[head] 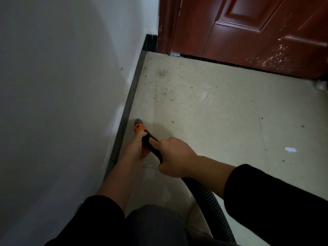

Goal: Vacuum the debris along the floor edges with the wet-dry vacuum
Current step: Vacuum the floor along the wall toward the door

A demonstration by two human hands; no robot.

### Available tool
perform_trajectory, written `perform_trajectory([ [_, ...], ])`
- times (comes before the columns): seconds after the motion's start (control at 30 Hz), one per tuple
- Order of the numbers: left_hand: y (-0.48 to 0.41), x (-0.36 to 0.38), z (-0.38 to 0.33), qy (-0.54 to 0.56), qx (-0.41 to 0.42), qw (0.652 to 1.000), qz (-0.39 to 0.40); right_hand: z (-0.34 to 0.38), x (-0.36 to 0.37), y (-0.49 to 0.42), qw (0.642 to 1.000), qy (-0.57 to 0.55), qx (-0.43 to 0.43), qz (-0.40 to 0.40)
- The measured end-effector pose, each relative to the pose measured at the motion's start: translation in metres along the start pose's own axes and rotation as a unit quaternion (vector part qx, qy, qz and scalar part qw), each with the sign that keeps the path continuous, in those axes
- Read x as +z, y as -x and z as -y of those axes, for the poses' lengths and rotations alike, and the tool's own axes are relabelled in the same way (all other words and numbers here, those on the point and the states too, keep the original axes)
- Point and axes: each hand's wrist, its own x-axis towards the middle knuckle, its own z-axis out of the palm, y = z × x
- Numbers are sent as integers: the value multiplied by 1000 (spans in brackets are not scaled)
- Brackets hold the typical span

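The vacuum's grey nozzle tip with an orange collar point(138, 126) touches the pale floor close to the grey baseboard point(127, 110). My left hand point(135, 148) grips the nozzle just behind the orange collar. Behind it, my right hand point(173, 156) holds the black handle where the ribbed grey hose point(209, 201) begins; the hose runs back toward the lower right. Brown debris specks point(164, 82) lie scattered on the floor ahead of the nozzle, thickest near the corner by the door.
A white wall point(62, 86) fills the left side. A reddish-brown door point(248, 32), spattered with white marks, closes off the far end. A white scrap point(290, 149) and a few dark specks lie on the floor at right. My knee is at the bottom centre.
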Motion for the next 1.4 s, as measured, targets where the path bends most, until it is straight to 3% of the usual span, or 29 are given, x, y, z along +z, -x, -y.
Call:
perform_trajectory([
  [0.27,-9,-17,2,51,19,997,-59,4,-1,-5,1000,-8,-13,14],
  [0.5,-2,-1,5,7,-28,1000,10,-5,-4,9,1000,-14,4,18],
  [0.93,-10,37,0,-34,-7,999,13,-36,-14,9,998,-9,56,-5],
  [1.4,-47,51,-29,-64,28,997,24,-59,-35,-33,999,30,24,-12],
])
